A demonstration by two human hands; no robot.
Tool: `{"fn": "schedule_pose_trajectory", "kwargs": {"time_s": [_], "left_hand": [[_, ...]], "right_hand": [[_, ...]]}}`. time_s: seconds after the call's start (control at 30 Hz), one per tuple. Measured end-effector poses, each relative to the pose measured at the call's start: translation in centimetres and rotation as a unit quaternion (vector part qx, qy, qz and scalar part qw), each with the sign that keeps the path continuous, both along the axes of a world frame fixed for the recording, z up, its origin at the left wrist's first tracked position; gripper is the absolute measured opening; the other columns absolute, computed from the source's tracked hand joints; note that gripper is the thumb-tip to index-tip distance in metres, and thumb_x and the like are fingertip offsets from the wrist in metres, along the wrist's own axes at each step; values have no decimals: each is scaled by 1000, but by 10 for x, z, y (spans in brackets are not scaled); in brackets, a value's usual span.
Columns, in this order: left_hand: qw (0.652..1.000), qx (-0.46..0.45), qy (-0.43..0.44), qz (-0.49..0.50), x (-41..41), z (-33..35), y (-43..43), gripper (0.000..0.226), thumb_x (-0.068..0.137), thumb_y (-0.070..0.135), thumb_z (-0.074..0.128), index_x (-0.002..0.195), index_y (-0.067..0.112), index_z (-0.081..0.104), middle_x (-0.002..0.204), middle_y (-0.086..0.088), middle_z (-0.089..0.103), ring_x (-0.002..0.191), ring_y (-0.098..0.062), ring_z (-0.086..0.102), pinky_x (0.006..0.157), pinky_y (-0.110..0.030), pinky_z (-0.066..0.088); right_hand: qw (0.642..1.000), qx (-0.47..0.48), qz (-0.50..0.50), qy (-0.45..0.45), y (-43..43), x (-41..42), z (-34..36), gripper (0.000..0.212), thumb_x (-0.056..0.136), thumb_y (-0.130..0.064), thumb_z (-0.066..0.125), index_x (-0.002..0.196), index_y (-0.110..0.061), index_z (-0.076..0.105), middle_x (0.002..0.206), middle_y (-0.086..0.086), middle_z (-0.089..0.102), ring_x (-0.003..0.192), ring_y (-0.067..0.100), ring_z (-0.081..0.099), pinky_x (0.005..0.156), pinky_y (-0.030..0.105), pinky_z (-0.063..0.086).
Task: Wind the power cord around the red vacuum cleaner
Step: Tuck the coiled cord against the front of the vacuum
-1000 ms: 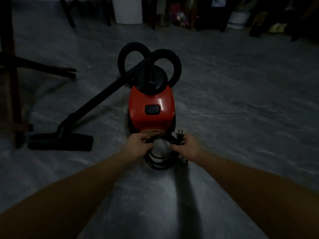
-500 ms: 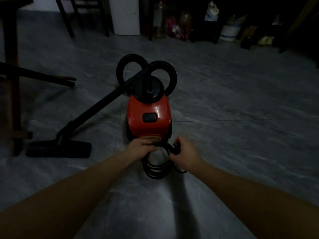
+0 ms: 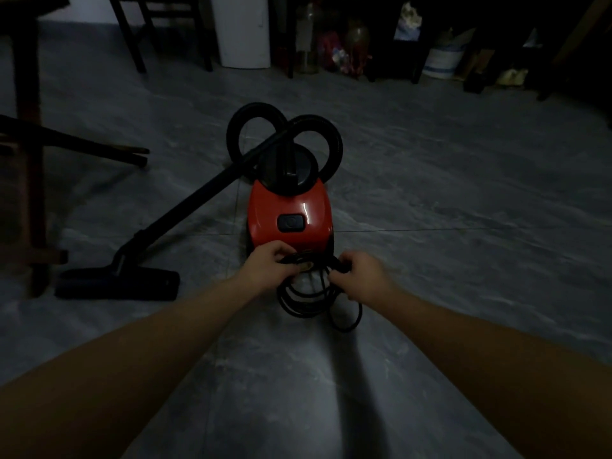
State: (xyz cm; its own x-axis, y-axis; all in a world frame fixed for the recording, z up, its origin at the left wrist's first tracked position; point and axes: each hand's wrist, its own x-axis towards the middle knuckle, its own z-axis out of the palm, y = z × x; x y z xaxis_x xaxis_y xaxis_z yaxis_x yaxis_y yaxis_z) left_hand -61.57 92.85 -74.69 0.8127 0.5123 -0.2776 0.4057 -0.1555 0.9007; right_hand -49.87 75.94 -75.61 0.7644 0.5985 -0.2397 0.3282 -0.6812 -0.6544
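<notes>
The red vacuum cleaner (image 3: 289,212) stands on the grey tiled floor in the middle of the view, its black hose (image 3: 281,134) looped behind it. A coiled black power cord (image 3: 306,301) hangs in loops at the vacuum's near end. My left hand (image 3: 270,265) grips the top of the coil against the vacuum's rear edge. My right hand (image 3: 359,274) holds the cord on the coil's right side, a loose loop trailing below it. The plug is hidden.
The black wand and floor nozzle (image 3: 119,284) lie to the left of the vacuum. A wooden table leg (image 3: 31,160) stands at far left. Chairs, a white bin (image 3: 243,31) and cluttered shelves line the far wall.
Both hands have carried the coil up close against the vacuum's near end. The right hand has shifted along the cord, and a loose loop now hangs lower right.
</notes>
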Motion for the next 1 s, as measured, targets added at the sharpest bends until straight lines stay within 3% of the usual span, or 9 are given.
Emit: {"fn": "schedule_pose_trajectory", "kwargs": {"time_s": [0.13,0.23,0.33,0.43,0.5,0.6,0.7,0.83,1.0], "left_hand": [[999,11,34,-6,-3,-7,11,21,78,2,78,93,6,65,83,-9,66,75,-19,63,70,-28,53],[996,24,75,-32,-5,-14,7,19,83,3,71,101,5,65,74,0,60,63,-10,57,54,-13,47],[996,49,71,-5,-2,-16,5,15,86,2,64,101,5,65,72,0,60,60,-11,55,43,-9,40],[995,68,76,4,2,-21,6,11,84,0,63,88,9,65,66,2,61,51,-5,56,41,-11,39],[994,76,72,-3,3,-26,3,15,83,-3,61,82,12,62,64,2,62,47,-2,56,42,-11,40],[993,108,53,-3,3,-33,-2,20,76,1,68,82,20,62,74,-2,68,68,-17,65,60,-23,54],[985,172,18,16,7,-33,-4,18,74,16,69,88,28,66,82,5,72,80,-18,69,76,-38,58],[927,373,4,43,16,-25,-2,20,82,27,63,101,24,69,91,3,73,87,-20,68,70,-31,51],[865,502,27,6,11,-35,6,24,83,37,63,101,23,70,97,1,67,91,-24,62,64,-31,45]], "right_hand": [[993,66,-51,84,5,0,-2,8,87,-17,69,90,-13,64,87,15,72,74,27,72,58,40,62],[980,112,-79,144,5,-2,-3,5,89,-7,66,87,-11,64,80,17,66,55,19,62,46,25,52],[976,125,-68,165,10,-3,-6,9,91,-6,65,92,-15,65,76,9,64,53,15,58,43,22,48],[985,111,-37,124,13,-3,-15,11,88,-19,72,96,-16,65,70,-1,63,54,11,58,38,16,43],[994,83,-16,70,13,-2,-24,14,85,-25,75,93,-19,66,71,-5,64,61,10,62,47,20,51],[999,35,1,-1,14,2,-31,13,86,-24,70,99,-23,68,77,-4,67,74,15,68,69,37,59],[998,30,-11,-58,21,8,-27,11,87,-19,63,97,-21,67,74,-5,62,71,17,63,63,30,47],[996,31,-39,-75,37,22,-29,8,86,-25,59,79,-28,57,69,-2,61,67,23,63,58,31,44],[995,74,-54,-50,42,19,-60,10,87,-18,60,86,-18,69,72,4,67,70,28,68,65,39,55]]}}
